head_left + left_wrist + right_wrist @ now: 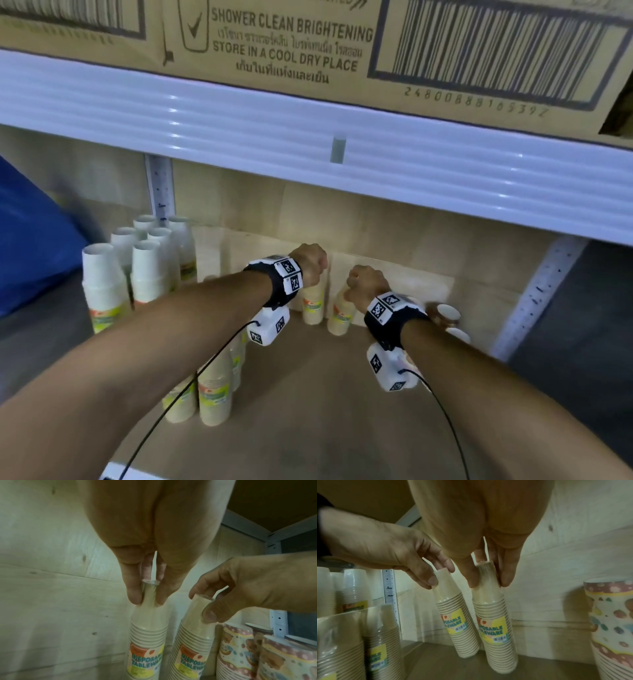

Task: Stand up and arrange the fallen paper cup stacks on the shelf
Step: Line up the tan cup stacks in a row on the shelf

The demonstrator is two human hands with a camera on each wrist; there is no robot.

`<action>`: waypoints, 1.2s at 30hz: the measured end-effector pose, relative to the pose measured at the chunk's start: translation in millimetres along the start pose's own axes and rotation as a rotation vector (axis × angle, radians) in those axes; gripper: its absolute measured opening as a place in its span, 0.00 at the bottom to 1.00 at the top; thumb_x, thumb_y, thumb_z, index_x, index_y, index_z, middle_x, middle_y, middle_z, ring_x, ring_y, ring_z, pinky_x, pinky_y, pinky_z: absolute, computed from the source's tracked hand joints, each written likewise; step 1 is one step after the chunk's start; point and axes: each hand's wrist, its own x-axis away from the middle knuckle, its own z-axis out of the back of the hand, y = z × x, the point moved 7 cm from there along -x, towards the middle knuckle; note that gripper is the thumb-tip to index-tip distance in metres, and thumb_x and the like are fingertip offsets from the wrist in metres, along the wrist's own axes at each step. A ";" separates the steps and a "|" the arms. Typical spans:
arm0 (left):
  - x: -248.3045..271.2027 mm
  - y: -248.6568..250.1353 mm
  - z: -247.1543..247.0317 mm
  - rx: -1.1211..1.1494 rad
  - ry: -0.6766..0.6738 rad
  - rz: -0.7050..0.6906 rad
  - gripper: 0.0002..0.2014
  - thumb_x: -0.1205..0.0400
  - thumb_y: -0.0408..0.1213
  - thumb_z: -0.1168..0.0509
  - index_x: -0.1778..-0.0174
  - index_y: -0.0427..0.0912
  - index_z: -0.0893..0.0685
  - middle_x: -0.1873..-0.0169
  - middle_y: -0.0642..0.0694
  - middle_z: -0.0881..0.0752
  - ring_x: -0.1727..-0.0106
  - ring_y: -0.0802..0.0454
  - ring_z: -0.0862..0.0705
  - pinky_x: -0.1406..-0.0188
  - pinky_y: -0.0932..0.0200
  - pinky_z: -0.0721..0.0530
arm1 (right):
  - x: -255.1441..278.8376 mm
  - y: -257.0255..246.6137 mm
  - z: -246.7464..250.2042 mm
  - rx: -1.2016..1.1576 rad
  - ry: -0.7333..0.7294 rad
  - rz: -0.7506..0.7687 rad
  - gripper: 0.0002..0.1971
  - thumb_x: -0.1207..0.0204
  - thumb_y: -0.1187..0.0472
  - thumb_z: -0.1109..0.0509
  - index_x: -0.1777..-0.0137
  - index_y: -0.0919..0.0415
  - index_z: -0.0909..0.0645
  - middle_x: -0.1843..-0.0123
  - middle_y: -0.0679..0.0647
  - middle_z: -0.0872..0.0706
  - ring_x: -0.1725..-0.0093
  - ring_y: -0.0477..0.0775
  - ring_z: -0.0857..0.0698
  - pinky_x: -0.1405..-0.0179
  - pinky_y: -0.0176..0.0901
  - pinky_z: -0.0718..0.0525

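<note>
At the back of the shelf [308, 394], the left hand [310, 263] and right hand [364, 282] each pinch a beige cup stack's [465, 615] top, fingers [134, 595] curled. The right stack [496, 628] leans; releasing early could topple both.

Head view above; both wrist views close, sharing the cup stacks [147, 635].

At frame centre my two cup stacks [313, 305] [340, 313] stand side by side near the shelf's back wall [376, 226]; more stacks [137, 267] cluster at left, patterned cups [611, 622] at right.
</note>
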 end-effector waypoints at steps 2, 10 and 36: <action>-7.0 -2.8 -2.8 0.005 0.001 0.001 0.18 0.19 0.25 0.35 0.34 0.40 0.17 0.35 0.42 0.18 0.38 0.43 0.16 0.53 0.62 0.22 | -9.6 -0.6 -2.4 0.013 0.002 0.007 0.08 0.26 0.66 0.30 0.47 0.64 0.19 0.48 0.57 0.17 0.49 0.57 0.18 0.50 0.46 0.17; -31.6 -14.7 -16.1 0.035 -0.001 -0.013 0.18 0.19 0.22 0.38 0.35 0.41 0.17 0.39 0.41 0.16 0.42 0.43 0.15 0.58 0.60 0.22 | -35.8 -4.7 -14.9 0.040 0.007 0.031 0.09 0.27 0.64 0.32 0.47 0.60 0.20 0.44 0.57 0.15 0.45 0.60 0.15 0.56 0.43 0.20; -36.9 -19.6 -15.0 0.174 -0.006 -0.081 0.16 0.20 0.25 0.34 0.40 0.47 0.21 0.41 0.49 0.25 0.42 0.52 0.24 0.48 0.63 0.27 | -31.0 1.5 -18.7 -0.074 0.050 -0.002 0.28 0.21 0.62 0.34 0.20 0.56 0.31 0.22 0.59 0.26 0.26 0.61 0.23 0.30 0.46 0.23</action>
